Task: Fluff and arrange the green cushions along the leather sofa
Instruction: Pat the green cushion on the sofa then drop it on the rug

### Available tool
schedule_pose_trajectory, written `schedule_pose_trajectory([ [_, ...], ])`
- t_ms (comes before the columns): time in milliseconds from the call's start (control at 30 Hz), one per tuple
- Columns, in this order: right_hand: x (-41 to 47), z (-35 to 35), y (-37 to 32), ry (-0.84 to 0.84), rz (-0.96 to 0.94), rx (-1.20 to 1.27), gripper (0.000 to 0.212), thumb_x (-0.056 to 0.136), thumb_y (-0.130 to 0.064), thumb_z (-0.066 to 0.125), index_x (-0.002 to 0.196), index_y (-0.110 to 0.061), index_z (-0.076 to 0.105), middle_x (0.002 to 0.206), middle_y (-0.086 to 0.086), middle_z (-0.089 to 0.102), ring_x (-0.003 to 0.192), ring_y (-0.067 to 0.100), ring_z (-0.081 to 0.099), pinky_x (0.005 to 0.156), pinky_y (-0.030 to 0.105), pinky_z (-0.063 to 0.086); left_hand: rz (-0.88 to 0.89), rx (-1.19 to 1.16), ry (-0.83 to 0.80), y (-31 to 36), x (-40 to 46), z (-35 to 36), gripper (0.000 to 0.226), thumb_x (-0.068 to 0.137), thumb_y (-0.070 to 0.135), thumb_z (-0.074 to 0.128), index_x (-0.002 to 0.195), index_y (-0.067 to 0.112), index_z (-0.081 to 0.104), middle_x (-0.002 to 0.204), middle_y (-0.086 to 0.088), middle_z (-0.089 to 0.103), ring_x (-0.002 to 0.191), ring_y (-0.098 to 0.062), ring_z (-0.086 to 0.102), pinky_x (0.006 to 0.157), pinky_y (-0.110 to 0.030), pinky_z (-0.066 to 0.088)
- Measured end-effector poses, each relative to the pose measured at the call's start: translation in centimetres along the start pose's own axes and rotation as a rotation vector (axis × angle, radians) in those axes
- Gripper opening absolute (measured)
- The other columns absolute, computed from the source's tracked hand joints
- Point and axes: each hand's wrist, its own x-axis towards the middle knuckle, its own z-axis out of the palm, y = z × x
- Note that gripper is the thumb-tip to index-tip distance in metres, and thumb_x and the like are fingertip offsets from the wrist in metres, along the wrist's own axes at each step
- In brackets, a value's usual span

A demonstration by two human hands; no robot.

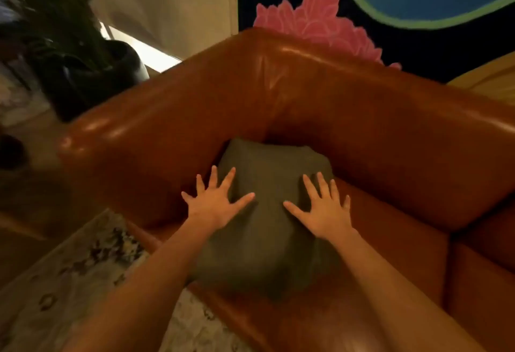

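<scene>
One green cushion (pixel 269 229) lies in the corner of the brown leather sofa (pixel 320 106), leaning back where the armrest meets the backrest. My left hand (pixel 214 202) is spread flat over the cushion's left side, fingers straight and wide apart. Over its right side my right hand (pixel 323 211) is spread the same way. Both palms face the fabric; whether they press it or hover just above I cannot tell. Neither hand grips anything. My forearms hide the cushion's lower edges.
A dark pot (pixel 111 73) with a leafy plant stands on the floor beyond the armrest at upper left. A pale patterned rug (pixel 83 276) lies by the sofa's front. Behind the backrest is a dark wall painting with a pink flower (pixel 317 20).
</scene>
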Motion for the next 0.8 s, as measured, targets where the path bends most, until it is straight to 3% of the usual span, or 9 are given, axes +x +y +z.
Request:
schedule_pose_trajectory([
  [167, 3.6, 0.5, 1.4, -0.117, 0.145, 0.36, 0.121, 0.05, -0.091, 0.055, 0.144, -0.056, -0.014, 0.16, -0.003, -0.019, 0.148, 0.034, -0.006, 0.115, 0.062, 0.011, -0.147, -0.333, -0.049, -0.2, 4.2, 1.8, 0.121, 0.036, 0.099, 0.042, 0.137, 0.062, -0.014, 0.16, -0.002, -0.009, 0.143, -0.043, 0.012, 0.111, -0.062, 0.022],
  [300, 4.7, 1.5, 2.2, -0.127, 0.189, 0.589, 0.133, 0.046, -0.079, 0.07, 0.145, -0.053, -0.014, 0.16, 0.003, -0.017, 0.148, 0.034, -0.004, 0.119, 0.053, 0.012, -0.197, -0.488, -0.054, -0.3, 5.4, 3.0, 0.137, 0.029, 0.094, 0.055, 0.14, 0.057, -0.017, 0.16, -0.011, -0.004, 0.144, -0.041, 0.01, 0.115, -0.057, 0.017],
  [400, 4.9, 1.7, 2.2, -0.147, 0.243, 0.682, 0.144, 0.031, -0.082, 0.069, 0.144, -0.053, -0.017, 0.16, 0.004, -0.017, 0.148, 0.033, -0.004, 0.119, 0.053, 0.012, -0.224, -0.54, -0.047, -0.5, 6.0, 3.0, 0.147, 0.018, 0.095, 0.056, 0.14, 0.056, -0.016, 0.159, -0.012, 0.002, 0.144, -0.04, 0.01, 0.116, -0.055, 0.016],
  [500, 5.1, 1.5, 2.2, -0.18, 0.301, 0.766, 0.146, 0.03, -0.082, 0.07, 0.142, -0.055, -0.018, 0.16, 0.005, -0.017, 0.147, 0.036, -0.002, 0.117, 0.055, 0.014, -0.218, -0.58, -0.047, -0.6, 6.0, 2.9, 0.144, 0.023, 0.093, 0.058, 0.142, 0.054, -0.013, 0.158, -0.011, 0.009, 0.142, -0.038, 0.017, 0.115, -0.053, 0.02],
  [667, 4.4, 1.2, 1.8, -0.167, 0.321, 0.848, 0.135, 0.052, -0.068, 0.078, 0.146, -0.049, -0.016, 0.16, 0.009, -0.001, 0.144, 0.036, 0.016, 0.113, 0.05, 0.024, -0.208, -0.655, -0.049, -1.0, 5.2, 2.8, 0.133, 0.036, 0.084, 0.064, 0.143, 0.054, -0.009, 0.155, -0.01, 0.013, 0.138, -0.037, 0.027, 0.112, -0.051, 0.026],
  [800, 3.7, 1.3, 1.4, -0.117, 0.31, 0.86, 0.143, 0.04, -0.069, 0.08, 0.146, -0.049, -0.013, 0.158, 0.008, 0.008, 0.141, 0.036, 0.024, 0.111, 0.051, 0.028, -0.168, -0.687, -0.035, -1.4, 4.5, 2.8, 0.137, 0.033, 0.086, 0.067, 0.143, 0.054, -0.009, 0.154, -0.009, 0.016, 0.137, -0.036, 0.029, 0.111, -0.051, 0.029],
])
